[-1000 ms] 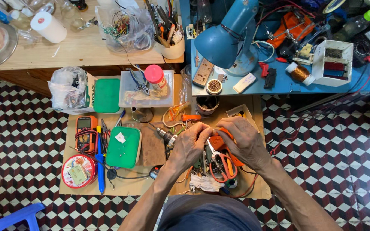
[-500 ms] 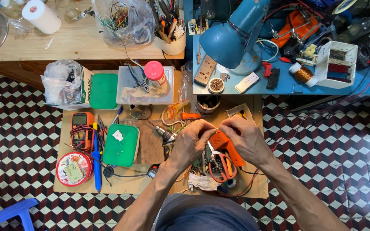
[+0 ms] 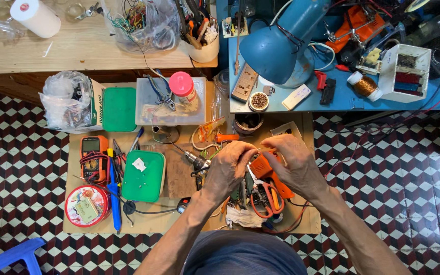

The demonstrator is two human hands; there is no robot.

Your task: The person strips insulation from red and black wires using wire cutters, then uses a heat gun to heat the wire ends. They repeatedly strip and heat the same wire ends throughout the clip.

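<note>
- Both hands, left hand [image 3: 228,170] and right hand [image 3: 292,165], work close together over the low board [image 3: 77,226]; an orange tool [image 3: 264,168] sits between them.
- Left of the hands: green box [image 3: 143,175], drill [image 3: 192,158], blue pen [image 3: 114,196] and meter [image 3: 93,158] crowd the board.
- Ahead: clear box [image 3: 151,109], cup [image 3: 248,123], then the blue lamp [image 3: 276,43] overhanging.
- Open room: tiled floor [image 3: 393,168] to the right, and floor left of the board.
</note>
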